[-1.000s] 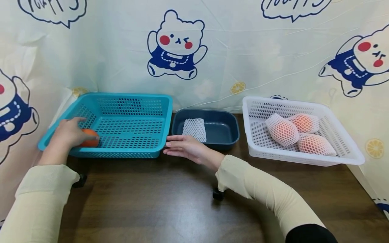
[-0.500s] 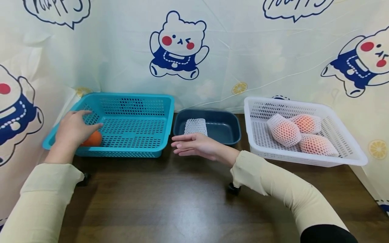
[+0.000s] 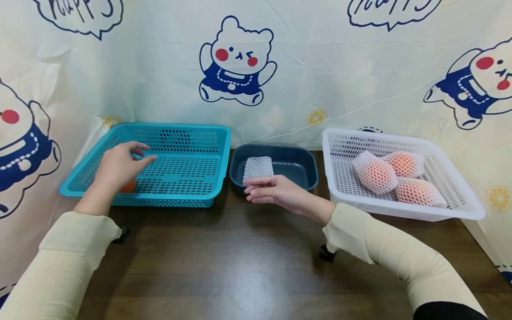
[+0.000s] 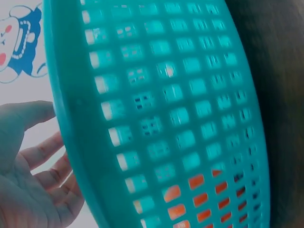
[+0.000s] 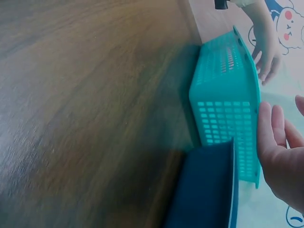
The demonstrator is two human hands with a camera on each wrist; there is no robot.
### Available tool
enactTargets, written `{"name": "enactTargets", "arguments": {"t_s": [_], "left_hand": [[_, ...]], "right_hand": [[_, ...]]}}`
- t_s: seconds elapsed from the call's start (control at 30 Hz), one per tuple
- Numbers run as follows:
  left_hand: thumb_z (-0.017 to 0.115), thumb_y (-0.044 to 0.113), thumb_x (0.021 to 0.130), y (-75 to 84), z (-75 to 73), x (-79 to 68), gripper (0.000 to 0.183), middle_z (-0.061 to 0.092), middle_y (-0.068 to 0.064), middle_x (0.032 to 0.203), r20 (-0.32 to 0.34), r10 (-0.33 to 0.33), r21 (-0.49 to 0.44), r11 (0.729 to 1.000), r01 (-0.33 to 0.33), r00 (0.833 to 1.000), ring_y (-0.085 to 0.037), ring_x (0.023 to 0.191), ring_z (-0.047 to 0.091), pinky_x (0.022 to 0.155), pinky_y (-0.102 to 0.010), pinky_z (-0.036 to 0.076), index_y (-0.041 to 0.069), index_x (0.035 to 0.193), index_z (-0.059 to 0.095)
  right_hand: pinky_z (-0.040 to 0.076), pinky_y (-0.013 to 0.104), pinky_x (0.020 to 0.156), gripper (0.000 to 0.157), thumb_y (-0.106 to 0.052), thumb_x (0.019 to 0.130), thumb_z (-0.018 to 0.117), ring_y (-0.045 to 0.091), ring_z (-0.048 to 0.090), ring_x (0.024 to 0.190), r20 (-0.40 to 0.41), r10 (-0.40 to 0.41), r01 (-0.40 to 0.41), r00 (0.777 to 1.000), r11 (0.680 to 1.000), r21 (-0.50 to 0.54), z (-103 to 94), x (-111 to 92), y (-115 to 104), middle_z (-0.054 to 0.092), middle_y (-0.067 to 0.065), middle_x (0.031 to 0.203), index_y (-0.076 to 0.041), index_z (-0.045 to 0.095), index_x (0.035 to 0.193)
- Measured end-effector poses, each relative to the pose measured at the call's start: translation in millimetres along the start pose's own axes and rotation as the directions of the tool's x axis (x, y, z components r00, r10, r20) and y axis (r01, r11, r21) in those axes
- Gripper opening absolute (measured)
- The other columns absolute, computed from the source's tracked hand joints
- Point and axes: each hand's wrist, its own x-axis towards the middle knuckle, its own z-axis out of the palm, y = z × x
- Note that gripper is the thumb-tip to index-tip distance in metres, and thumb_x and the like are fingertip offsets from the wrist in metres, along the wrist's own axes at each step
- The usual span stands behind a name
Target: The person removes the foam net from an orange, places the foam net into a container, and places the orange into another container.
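My left hand [image 3: 122, 166] hovers over the left part of the turquoise basket [image 3: 180, 202], thumb and fingers spread with nothing between them. Partly hidden below it, a rounded orange-coloured thing [image 3: 129, 186] lies in that basket; its orange surface [image 4: 200, 198] shows through the slots in the left wrist view. My right hand [image 3: 280, 192], fingers extended and holding nothing, is over the front rim of the dark blue tray [image 3: 294, 170]. Just behind its fingertips, a white foam net sleeve [image 3: 258, 167] lies at the tray's left end.
At the right stands a white slotted basket [image 3: 336, 178] with three peach-coloured fruits [image 3: 376, 173] in foam nets. The brown wooden table [image 3: 224, 258] stretches in front of the containers. A printed curtain [image 3: 320, 66] closes off the back and sides.
My left hand has come off the orange-coloured thing, rising and moving right. My right hand has moved right, from the turquoise basket's corner to the blue tray's front.
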Motion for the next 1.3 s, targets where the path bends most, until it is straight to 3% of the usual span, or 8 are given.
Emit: {"name": "enactTargets", "arguments": {"t_s": [0.23, 0.43, 0.6, 0.87, 1.3], "left_hand": [[0.063, 0.028, 0.103, 18.6, 7.9, -2.7, 0.04, 0.063, -0.028, 0.114, -0.016, 0.072, -0.059, 0.996, -0.073, 0.997, -0.043, 0.101, 0.06, 0.073, -0.052, 0.051, -0.003, 0.128, 0.062], [0.065, 0.027, 0.102, 39.9, 13.0, -4.7, 0.035, 0.066, -0.021, 0.104, -0.016, 0.108, -0.087, 0.99, -0.109, 0.994, -0.035, 0.09, 0.062, 0.06, -0.037, 0.048, -0.001, 0.123, 0.066], [0.066, 0.024, 0.102, 58.8, 14.9, -6.4, 0.031, 0.066, -0.019, 0.102, 0.004, 0.127, -0.098, 0.987, -0.126, 0.992, -0.033, 0.088, 0.062, 0.06, -0.037, 0.048, 0.001, 0.122, 0.067], [0.066, 0.02, 0.102, 86.0, 19.7, -9.3, 0.026, 0.066, -0.015, 0.098, 0.028, 0.163, -0.138, 0.978, -0.157, 0.986, -0.031, 0.086, 0.061, 0.062, -0.038, 0.048, 0.003, 0.121, 0.069], [0.067, 0.017, 0.101, 122.4, 52.1, -6.5, 0.019, 0.066, -0.013, 0.097, 0.025, 0.199, -0.23, 0.955, -0.188, 0.98, -0.03, 0.085, 0.061, 0.064, -0.038, 0.05, 0.005, 0.115, 0.072]], "right_hand": [[0.049, 0.037, 0.102, 0.046, -0.002, 0.104, 0.056, 0.033, 0.063, 0.12, -0.047, -0.024, 0.023, 0.999, 0.999, -0.028, -14.1, -15, -5, 0.064, 0.02, 0.131, 0.005, 0.047, 0.149], [0.051, 0.037, 0.1, 0.045, -0.001, 0.104, 0.055, 0.032, 0.065, 0.117, -0.069, -0.06, 0.054, 0.996, 0.995, -0.085, -24.9, -27, -7, 0.058, 0.029, 0.136, 0.007, 0.047, 0.148], [0.052, 0.037, 0.099, 0.046, 0.0, 0.104, 0.056, 0.027, 0.067, 0.111, -0.082, -0.091, 0.081, 0.992, 0.989, -0.124, -31.9, -34, -11, 0.057, 0.029, 0.135, 0.008, 0.046, 0.148], [0.053, 0.035, 0.097, 0.045, 0.001, 0.103, 0.056, 0.025, 0.068, 0.109, -0.117, -0.153, 0.13, 0.981, 0.975, -0.18, -43.4, -48, -21, 0.064, 0.018, 0.125, 0.01, 0.047, 0.146], [0.051, 0.033, 0.099, 0.048, -0.001, 0.103, 0.056, 0.02, 0.068, 0.109, -0.19, -0.164, 0.118, 0.968, 0.965, -0.232, -60.1, -70, -33, 0.065, 0.01, 0.12, 0.01, 0.044, 0.147]]}}
